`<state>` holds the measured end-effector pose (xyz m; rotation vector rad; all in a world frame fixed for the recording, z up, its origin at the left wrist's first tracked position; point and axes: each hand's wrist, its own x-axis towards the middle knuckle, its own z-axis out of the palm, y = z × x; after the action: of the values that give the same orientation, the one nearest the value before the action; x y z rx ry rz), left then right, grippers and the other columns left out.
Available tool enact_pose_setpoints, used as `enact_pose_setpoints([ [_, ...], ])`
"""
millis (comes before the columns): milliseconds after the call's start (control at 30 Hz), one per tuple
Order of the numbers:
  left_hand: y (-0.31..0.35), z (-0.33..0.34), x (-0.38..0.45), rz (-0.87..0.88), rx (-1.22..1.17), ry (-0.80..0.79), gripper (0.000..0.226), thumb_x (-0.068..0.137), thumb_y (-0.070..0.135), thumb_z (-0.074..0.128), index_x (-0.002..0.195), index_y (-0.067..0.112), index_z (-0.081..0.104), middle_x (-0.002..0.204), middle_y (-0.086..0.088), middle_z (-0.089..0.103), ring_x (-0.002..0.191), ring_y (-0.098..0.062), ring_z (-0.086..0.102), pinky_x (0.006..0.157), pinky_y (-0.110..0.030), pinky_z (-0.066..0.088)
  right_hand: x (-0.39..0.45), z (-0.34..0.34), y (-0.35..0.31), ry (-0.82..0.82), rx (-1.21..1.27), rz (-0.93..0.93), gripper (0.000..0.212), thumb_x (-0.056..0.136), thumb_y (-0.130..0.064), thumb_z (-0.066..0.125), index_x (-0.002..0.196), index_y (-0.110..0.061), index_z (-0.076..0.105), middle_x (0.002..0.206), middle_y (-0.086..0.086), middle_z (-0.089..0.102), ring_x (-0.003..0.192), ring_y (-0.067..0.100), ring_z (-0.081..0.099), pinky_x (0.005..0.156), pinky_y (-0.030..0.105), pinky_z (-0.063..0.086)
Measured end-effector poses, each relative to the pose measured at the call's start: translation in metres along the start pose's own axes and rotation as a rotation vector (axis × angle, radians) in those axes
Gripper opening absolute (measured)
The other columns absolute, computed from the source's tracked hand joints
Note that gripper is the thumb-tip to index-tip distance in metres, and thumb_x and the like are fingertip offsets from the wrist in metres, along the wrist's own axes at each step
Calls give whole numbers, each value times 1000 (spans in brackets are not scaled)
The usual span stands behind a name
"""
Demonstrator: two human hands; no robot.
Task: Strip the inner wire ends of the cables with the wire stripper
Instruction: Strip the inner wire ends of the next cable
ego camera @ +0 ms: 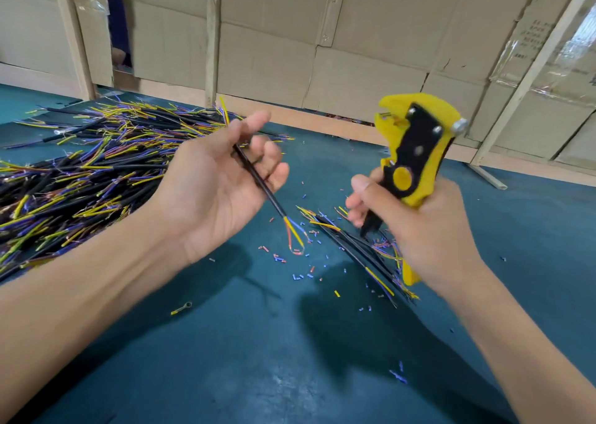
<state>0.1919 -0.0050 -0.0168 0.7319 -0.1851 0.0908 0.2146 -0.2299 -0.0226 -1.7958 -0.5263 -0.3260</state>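
Cable (258, 178) in a black sheath lies across your left hand (222, 185), pinched between thumb and curled fingers and raised above the green table (245, 352), its yellow, red and blue inner wires (295, 235) splaying out below your palm. Your right hand (416, 230) is wrapped around the handles of the yellow-and-black wire stripper (416, 152), head pointing up. A big heap of cables (87, 168) sits at left, a small bundle (358, 249) under your right hand, insulation bits (290, 262) between.

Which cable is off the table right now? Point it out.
The black cable held in the left hand, its coloured inner wires hanging below the palm. All other cables lie on the table, in the big pile and small bundle.
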Motion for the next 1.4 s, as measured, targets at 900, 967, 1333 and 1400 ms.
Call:
enact_pose_setpoints([
  [900,15,-60,12,-129,2497,371,37,100,41,46,131,23,57,135,-14,44,127,-38,36,104,-47,32,15,-36,19,-387,-1117,229,42,86,-63,69,79,-24,53,73,-3,64,73,20,61,67,36,53],
  [967,9,-56,14,-45,2468,375,39,99,46,48,127,20,57,131,-13,42,124,-38,36,103,-48,32,15,-36,20,-297,-1070,214,45,85,-67,65,77,-25,52,69,-4,63,70,19,60,64,35,52],
  [1333,3,-42,8,320,2198,101,12,104,24,43,108,13,46,105,-6,62,99,-34,58,87,-45,44,5,-7,16,298,-621,-64,41,88,-62,63,72,-26,50,54,-10,55,61,6,55,52,13,37],
  [1400,4,-36,5,480,1914,-61,5,104,17,44,103,12,44,91,-2,61,84,-28,58,76,-43,47,5,-2,12,364,-422,-25,43,90,-59,63,70,-22,54,58,-9,61,58,10,55,55,14,41],
])
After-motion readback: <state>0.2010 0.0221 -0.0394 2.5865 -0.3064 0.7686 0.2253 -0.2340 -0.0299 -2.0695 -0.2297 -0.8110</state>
